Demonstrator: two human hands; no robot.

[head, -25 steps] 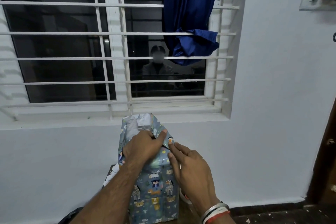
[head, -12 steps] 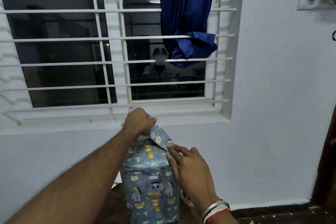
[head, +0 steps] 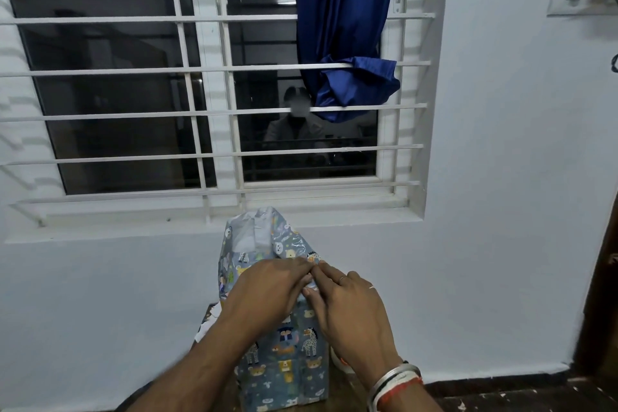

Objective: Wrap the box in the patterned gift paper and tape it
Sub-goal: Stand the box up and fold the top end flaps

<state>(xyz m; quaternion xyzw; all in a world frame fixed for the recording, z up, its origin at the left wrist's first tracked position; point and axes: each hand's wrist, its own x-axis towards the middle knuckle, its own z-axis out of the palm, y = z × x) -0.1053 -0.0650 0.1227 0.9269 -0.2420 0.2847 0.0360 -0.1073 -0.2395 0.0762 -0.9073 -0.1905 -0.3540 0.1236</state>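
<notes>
A tall box (head: 284,361) stands upright, covered in blue gift paper printed with cartoon animals. The paper's top end (head: 264,234) sticks up open above the box, its white inside showing. My left hand (head: 267,291) lies flat on the near top edge of the paper, fingers pointing right. My right hand (head: 347,308) presses the paper beside it, and the fingertips of both hands meet at a folded corner flap (head: 312,257).
The box stands on a dark wooden surface (head: 354,391) close to a white wall under a barred window (head: 207,117). A blue curtain (head: 344,30) is tucked through the bars. Some white paper (head: 209,318) pokes out left of the box. An orange-and-white thing (head: 341,363) lies at its right.
My left hand has come down from the top of the raised paper to the near edge, beside my right hand. The paper end stands up uncovered again.
</notes>
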